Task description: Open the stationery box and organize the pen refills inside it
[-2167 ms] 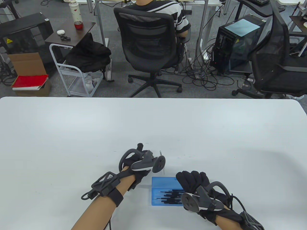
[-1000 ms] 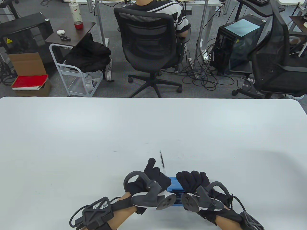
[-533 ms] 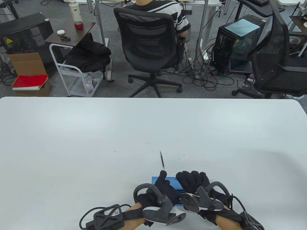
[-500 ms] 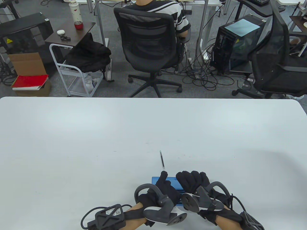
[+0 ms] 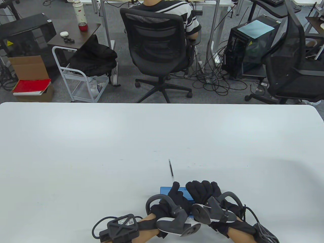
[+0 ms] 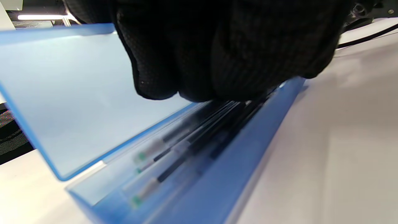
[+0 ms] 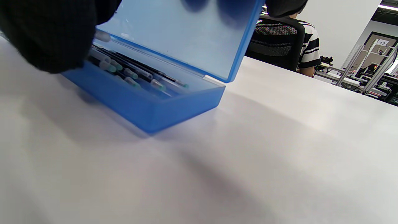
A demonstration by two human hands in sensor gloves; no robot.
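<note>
Table view, bottom centre: both gloved hands crowd over the blue stationery box (image 5: 165, 190), which sits on the white table (image 5: 101, 141) near the lower edge of frame. Only a strip of the box shows, upper left of the hands; the rest is hidden under gloves and trackers.

Left hand (image 5: 177, 200) lies over the box's left part, one finger pointing up-frame, tip close to the near end of a single pen refill (image 5: 171, 170) that lies loose on the table just above the box, running up-frame. In the left wrist view the fingers (image 6: 192, 62) fill the top of frame, curled down into the box interior onto the refills in the box (image 6: 186, 146); whether they actually pinch one, can't tell, too dark and blurred.

Right hand (image 5: 202, 192) sits at the box's right part, fingers bent over it. Right wrist view: the lid (image 7: 186, 34) stands tilted up, half open, upper centre of frame, with finger shadows showing through the plastic; glove at upper left touches the box's near wall. Looks like it holds the lid up, but grip on it not clearly shown.

Refills w/ green and white tips lie side by side lengthwise in the tray.

Background, top of frame: person in striped shirt (image 5: 177, 12) on an office chair (image 5: 157, 45).
</note>
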